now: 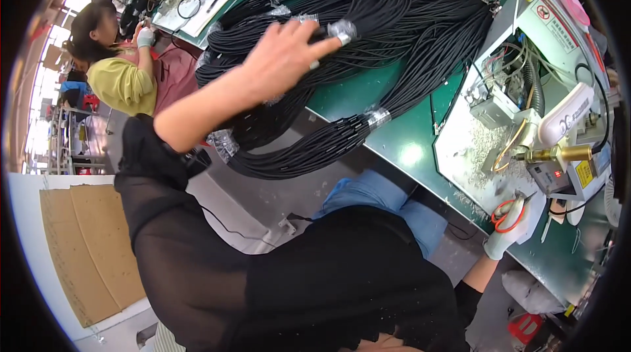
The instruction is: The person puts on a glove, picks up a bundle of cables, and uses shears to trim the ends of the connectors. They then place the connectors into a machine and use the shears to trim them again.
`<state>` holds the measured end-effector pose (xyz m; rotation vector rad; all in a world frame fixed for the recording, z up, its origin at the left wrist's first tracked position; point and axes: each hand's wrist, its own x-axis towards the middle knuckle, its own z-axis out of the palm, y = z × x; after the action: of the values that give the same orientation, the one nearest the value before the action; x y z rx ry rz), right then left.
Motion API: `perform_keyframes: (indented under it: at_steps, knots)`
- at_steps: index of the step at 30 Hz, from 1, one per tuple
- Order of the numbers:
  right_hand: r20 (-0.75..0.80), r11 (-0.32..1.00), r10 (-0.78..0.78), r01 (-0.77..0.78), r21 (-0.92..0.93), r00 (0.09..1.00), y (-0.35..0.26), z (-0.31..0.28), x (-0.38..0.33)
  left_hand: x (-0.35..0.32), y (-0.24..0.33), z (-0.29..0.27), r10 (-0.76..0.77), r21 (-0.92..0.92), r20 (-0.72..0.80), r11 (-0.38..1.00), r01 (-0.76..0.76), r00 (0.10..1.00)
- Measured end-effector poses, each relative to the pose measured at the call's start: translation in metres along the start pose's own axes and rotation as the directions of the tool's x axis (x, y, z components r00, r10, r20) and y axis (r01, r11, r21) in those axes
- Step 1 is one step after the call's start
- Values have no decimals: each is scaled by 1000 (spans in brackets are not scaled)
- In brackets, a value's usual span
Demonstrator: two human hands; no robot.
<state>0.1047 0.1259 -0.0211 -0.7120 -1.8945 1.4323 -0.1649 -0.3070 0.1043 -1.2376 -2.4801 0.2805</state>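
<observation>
My left hand (pixel 281 57) reaches out over a big heap of black cable bundles (pixel 394 17) on the green table (pixel 407 148). Its fingers curl around one bundle beside a clear tape band (pixel 342 30). Several more bundles hang over the table's near edge (pixel 289 148). My right hand (pixel 507 237), in a white glove, rests at the table's front edge on the right and holds orange-handled scissors (pixel 506 215).
A white bench machine (pixel 559 76) with a brass nozzle (pixel 559 153) and loose wiring stands at the right, with wire scraps (pixel 483 145) in front of it. A person in a yellow shirt (pixel 121 82) works at the far left. Cardboard sheets (pixel 92 247) lie lower left.
</observation>
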Motion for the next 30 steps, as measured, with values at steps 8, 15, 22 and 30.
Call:
perform_keyframes:
  at_steps: [8,15,22,30]
  knots:
    - [-16,999,-28,27,-42,999,-10,-2,-1,7,-127,-60,117,298,-315,954,-19,942]
    - [-22,999,-14,14,33,1000,-3,-4,-8,46,46,21,216,-303,312,945,-118,925]
    - [-40,995,-90,91,31,995,-23,6,-11,99,64,41,245,-625,518,762,168,819]
    - [4,988,-149,148,46,989,-24,9,-12,204,92,130,6,-666,687,-394,633,726]
